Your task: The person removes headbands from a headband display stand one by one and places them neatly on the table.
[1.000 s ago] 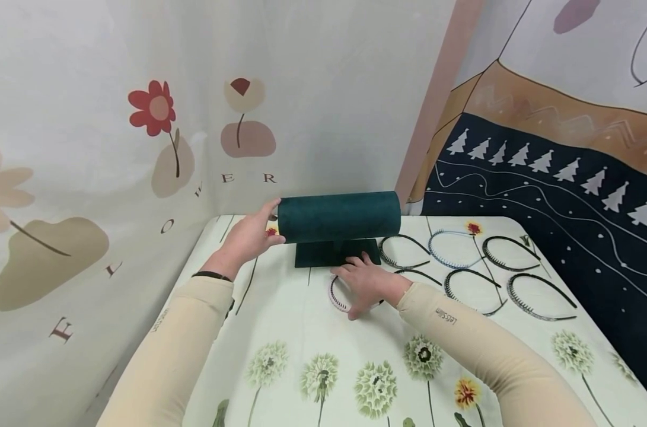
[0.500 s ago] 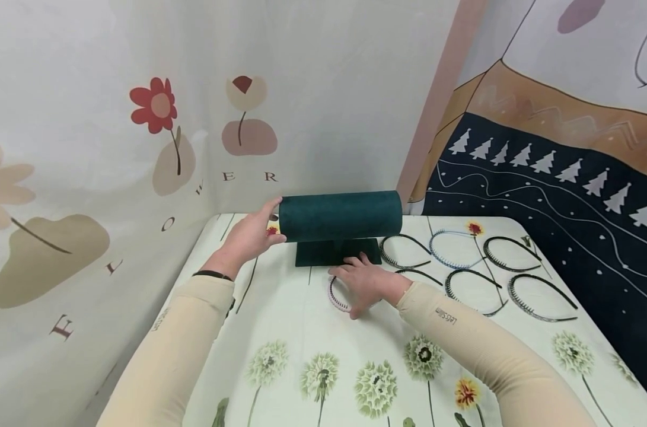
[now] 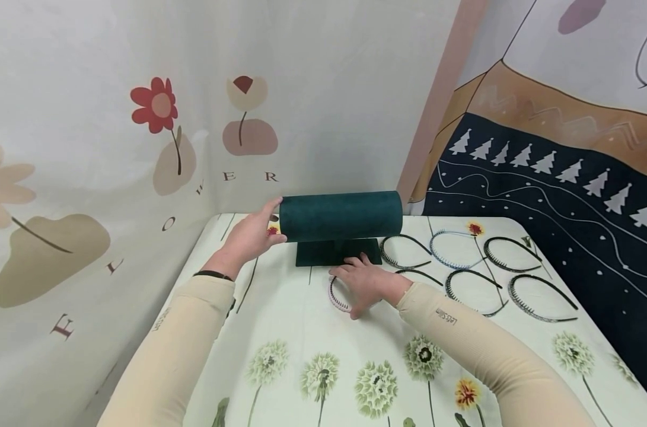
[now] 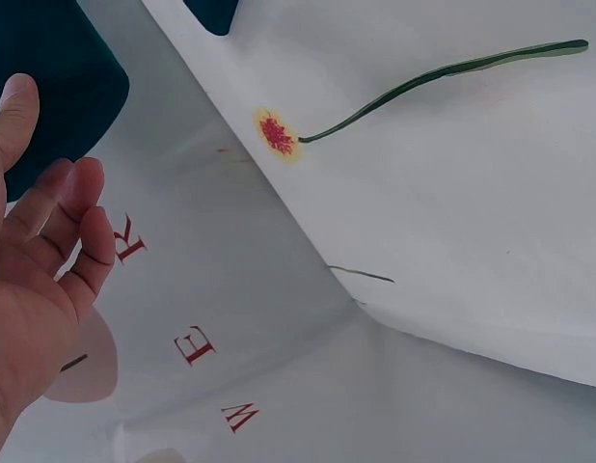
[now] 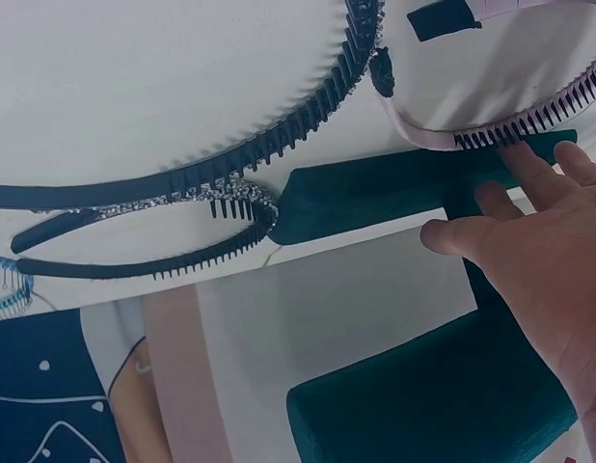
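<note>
A dark green display stand (image 3: 339,214) with a horizontal roll on a flat base stands at the back of the table. My left hand (image 3: 251,237) grips the roll's left end; in the left wrist view its thumb (image 4: 18,101) lies against the green surface, with the other fingers loosely bent. My right hand (image 3: 367,283) reaches over a pale pink toothed headband (image 3: 334,296) in front of the base, fingers spread and relaxed. In the right wrist view a fingertip overlaps the pink band's edge; whether it touches is unclear. The hand partly hides this headband.
To the right lie several toothed headbands in two rows, among them a light blue one (image 3: 442,256), a black one (image 3: 389,256) and a grey-and-black one (image 3: 520,305). A flower-print cloth (image 3: 280,320) covers the table. Printed curtains (image 3: 323,89) hang behind and beside it.
</note>
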Available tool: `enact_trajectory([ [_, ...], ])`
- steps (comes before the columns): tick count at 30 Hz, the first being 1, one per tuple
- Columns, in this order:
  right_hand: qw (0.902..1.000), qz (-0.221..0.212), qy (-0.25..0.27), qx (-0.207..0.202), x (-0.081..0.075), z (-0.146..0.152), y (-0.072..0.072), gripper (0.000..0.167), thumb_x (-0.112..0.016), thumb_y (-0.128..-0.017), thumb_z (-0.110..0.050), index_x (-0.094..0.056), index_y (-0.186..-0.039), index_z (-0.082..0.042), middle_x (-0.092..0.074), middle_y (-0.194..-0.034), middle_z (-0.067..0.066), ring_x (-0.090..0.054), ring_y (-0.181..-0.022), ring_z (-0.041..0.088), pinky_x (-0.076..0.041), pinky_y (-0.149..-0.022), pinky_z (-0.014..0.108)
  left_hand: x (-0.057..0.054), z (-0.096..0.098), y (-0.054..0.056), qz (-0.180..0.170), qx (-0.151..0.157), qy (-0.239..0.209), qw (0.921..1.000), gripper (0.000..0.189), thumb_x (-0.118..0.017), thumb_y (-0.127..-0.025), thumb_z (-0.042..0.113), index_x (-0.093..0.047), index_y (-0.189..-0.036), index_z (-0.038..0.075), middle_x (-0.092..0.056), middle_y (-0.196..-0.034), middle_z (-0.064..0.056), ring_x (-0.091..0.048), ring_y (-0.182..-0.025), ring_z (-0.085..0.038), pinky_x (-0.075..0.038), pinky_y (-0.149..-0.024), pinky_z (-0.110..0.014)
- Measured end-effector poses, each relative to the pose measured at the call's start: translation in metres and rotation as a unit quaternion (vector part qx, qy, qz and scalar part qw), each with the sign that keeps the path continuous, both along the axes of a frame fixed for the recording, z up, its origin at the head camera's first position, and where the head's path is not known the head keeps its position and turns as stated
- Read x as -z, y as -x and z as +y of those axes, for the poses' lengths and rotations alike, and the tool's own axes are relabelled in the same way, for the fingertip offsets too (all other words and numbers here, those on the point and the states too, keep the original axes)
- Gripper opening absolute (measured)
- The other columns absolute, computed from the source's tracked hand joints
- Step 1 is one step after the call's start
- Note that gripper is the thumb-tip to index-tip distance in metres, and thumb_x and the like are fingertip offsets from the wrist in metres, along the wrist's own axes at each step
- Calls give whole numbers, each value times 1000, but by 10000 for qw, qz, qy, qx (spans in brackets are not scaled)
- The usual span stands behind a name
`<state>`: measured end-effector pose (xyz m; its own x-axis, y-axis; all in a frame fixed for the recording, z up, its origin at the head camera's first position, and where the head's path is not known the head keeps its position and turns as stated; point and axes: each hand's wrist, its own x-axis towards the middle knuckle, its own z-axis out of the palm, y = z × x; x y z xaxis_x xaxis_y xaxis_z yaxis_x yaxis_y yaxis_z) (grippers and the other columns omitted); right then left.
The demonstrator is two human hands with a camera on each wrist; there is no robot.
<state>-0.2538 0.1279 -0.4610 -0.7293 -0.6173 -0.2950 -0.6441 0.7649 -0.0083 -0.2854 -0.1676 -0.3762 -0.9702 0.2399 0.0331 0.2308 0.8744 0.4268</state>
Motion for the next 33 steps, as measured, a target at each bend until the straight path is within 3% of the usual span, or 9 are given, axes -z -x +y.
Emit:
enact_trajectory([
  [14, 10000, 29, 85, -41, 1, 3, -1, 117, -93, -77, -59, -29, -169, -23, -37, -173, 5, -27, -162, 35, -26, -132, 65, 3, 0, 1, 42, 21, 10, 10000, 105, -79, -99, 32, -6, -174, 23, -56, -157, -22, -70, -118, -39, -61, -104, -56],
  [18, 9997, -53, 244, -45, -1, 3, -5, 117, -93, -78, -56, -27, -169, -21, -35, -174, 6, -27, -163, 35, -26, -133, 65, 6, -3, 2, -14, -142, 134, 9998, 111, -78, -98, 40, 0, -174, 19, -63, -148, -23, -71, -108, -36, -64, -98, -52],
  [21, 9983, -138, 565, -37, -4, 7, -8, 119, -94, -78, -55, -28, -169, -18, -36, -173, 8, -27, -163, 36, -26, -132, 66, 10, -8, 1, -156, -289, 164, 9993, 114, -79, -97, 45, 0, -173, 16, -65, -143, -24, -69, -111, -38, -64, -99, -53],
  [27, 9876, -240, 1528, 283, -14, 42, -16, 110, -92, -82, -47, -33, -168, -13, -39, -171, 13, -27, -161, 44, -25, -131, 69, 22, -19, -13, -455, -128, -59, 9989, 95, -77, -99, 43, -24, -170, 10, -53, -160, -22, -54, -144, -44, -49, -118, -62],
  [29, 9817, -318, 1811, 493, -18, 61, -20, 105, -89, -86, -44, -32, -168, -12, -37, -172, 13, -26, -161, 45, -28, -130, 68, 26, -23, -20, -444, -49, -117, 9989, 90, -77, -99, 42, -30, -168, 9, -54, -160, -21, -56, -144, -43, -49, -118, -62],
  [33, 9658, -482, 2357, 965, -22, 104, -29, 100, -85, -91, -40, -30, -168, -8, -34, -173, 17, -22, -162, 48, -34, -126, 69, 31, -30, -37, -381, 52, -157, 9991, 85, -78, -99, 39, -37, -165, 7, -57, -158, -20, -65, -127, -40, -58, -106, -57],
])
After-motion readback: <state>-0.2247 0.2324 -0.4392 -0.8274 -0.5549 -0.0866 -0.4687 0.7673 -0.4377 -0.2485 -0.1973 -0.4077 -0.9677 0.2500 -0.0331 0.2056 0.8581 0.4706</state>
